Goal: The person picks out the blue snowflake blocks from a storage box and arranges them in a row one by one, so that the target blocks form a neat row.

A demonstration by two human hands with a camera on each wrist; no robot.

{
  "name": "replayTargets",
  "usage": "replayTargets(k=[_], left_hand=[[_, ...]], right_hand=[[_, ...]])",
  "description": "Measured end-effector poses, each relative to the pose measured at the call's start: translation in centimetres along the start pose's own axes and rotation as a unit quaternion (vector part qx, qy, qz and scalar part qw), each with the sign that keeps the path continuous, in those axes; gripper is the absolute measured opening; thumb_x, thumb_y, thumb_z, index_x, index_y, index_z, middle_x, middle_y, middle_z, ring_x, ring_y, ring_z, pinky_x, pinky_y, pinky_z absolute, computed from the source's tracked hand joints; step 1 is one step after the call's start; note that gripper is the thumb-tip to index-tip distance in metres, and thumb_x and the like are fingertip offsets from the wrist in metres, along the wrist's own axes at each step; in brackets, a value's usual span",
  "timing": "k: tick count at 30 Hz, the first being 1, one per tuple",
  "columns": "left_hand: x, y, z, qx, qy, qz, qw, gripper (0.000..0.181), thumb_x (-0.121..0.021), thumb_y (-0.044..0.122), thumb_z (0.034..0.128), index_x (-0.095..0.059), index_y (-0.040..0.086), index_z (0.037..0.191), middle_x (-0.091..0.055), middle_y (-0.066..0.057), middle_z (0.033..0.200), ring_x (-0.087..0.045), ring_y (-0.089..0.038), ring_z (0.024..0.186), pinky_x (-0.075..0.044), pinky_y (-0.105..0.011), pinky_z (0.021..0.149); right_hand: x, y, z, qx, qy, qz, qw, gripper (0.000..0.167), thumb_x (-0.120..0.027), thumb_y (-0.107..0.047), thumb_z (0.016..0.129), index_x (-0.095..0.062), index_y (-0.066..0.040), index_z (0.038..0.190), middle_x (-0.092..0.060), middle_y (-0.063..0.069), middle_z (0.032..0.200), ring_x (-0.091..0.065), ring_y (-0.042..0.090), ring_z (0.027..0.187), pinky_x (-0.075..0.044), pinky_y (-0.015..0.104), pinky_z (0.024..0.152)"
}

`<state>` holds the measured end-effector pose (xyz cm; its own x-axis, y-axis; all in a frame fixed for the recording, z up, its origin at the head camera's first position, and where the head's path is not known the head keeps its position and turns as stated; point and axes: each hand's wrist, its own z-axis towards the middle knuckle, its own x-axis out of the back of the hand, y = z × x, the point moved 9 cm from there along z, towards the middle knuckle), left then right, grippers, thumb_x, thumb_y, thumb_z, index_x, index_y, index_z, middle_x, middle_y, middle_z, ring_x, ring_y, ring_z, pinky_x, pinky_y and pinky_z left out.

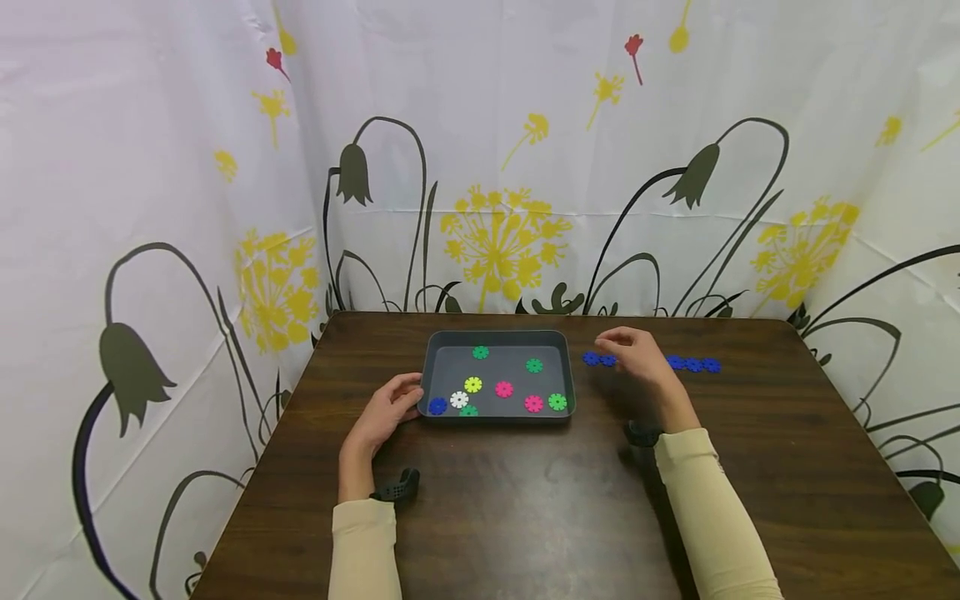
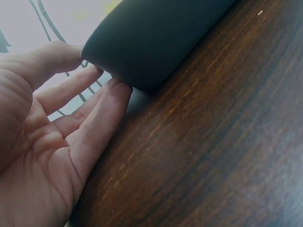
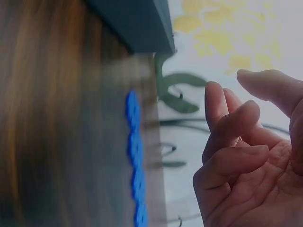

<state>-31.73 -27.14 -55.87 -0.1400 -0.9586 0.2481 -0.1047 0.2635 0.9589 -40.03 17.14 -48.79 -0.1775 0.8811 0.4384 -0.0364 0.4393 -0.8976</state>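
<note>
A dark grey rectangular tray [image 1: 497, 417] lies on the table with several flower-shaped plastic discs in it, among them a yellow disc [image 1: 472, 384], a white disc [image 1: 459, 400] and a blue disc [image 1: 437, 406]. At its left end my left hand [image 1: 387, 414] holds the corner, thumb at the rim and fingers against the lower side. My right hand [image 1: 637, 357] hovers above a row of blue discs [image 1: 694, 365] to the right of the tray, hiding the row's middle. Its fingers are loosely bent, with nothing between them in the right wrist view.
The dark wooden table [image 1: 517, 508] ends at the back against a white curtain [image 1: 465, 92] printed with flowers. Inside the tray also lie a pink disc [image 1: 504, 389] and a green disc [image 1: 534, 365]. Each wrist wears a black band [image 1: 401, 486].
</note>
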Motion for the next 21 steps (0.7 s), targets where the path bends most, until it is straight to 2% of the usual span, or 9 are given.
replayTargets(k=[4,10,14,21], left_hand=[[0.1,-0.1,-0.2,0.001,-0.001,-0.002,1.0,0.057,-0.058,0.029,0.1134,-0.043,0.005,0.162,-0.053,-0.027,0.154,-0.055,-0.041,0.141,-0.053,-0.053,0.117],[0.6,-0.2,-0.3,0.0,0.005,-0.005,1.0,0.055,-0.059,0.03,0.1132,-0.045,0.006,0.161,-0.053,-0.026,0.154,-0.056,-0.04,0.141,-0.052,-0.054,0.117],[0.4,-0.2,-0.3,0.0,0.004,-0.004,1.0,0.054,-0.058,0.03,0.1135,-0.046,0.007,0.16,-0.054,-0.026,0.153,-0.056,-0.039,0.14,-0.052,-0.054,0.117],[0.1,-0.3,0.1,0.0,0.003,-0.012,0.9999,0.05,-0.059,0.028,0.1133,-0.048,0.006,0.158,-0.056,-0.025,0.152,-0.058,-0.037,0.138,-0.053,-0.053,0.117]], right_hand=[[-2.5,-1.5,0.5,0.01,-0.013,0.017,0.9997,0.037,-0.067,-0.027,0.108,-0.07,0.004,0.13,-0.075,0.021,0.119,-0.055,0.01,0.071,-0.052,0.028,0.066],[-6.8,-3.8,0.9,0.029,-0.046,0.021,0.9983,0.032,-0.068,-0.026,0.108,-0.073,0.0,0.125,-0.075,0.024,0.112,-0.059,0.016,0.076,-0.048,0.027,0.064],[-9.2,-4.4,1.3,0.033,-0.07,0.022,0.9968,0.033,-0.067,-0.026,0.109,-0.073,0.001,0.127,-0.074,0.029,0.111,-0.047,0.015,0.063,-0.042,0.027,0.058],[-13.2,-4.8,1.7,0.051,-0.136,0.006,0.9894,0.041,-0.063,-0.027,0.111,-0.069,0.004,0.137,-0.078,0.027,0.115,-0.057,0.018,0.064,-0.054,0.035,0.063]])
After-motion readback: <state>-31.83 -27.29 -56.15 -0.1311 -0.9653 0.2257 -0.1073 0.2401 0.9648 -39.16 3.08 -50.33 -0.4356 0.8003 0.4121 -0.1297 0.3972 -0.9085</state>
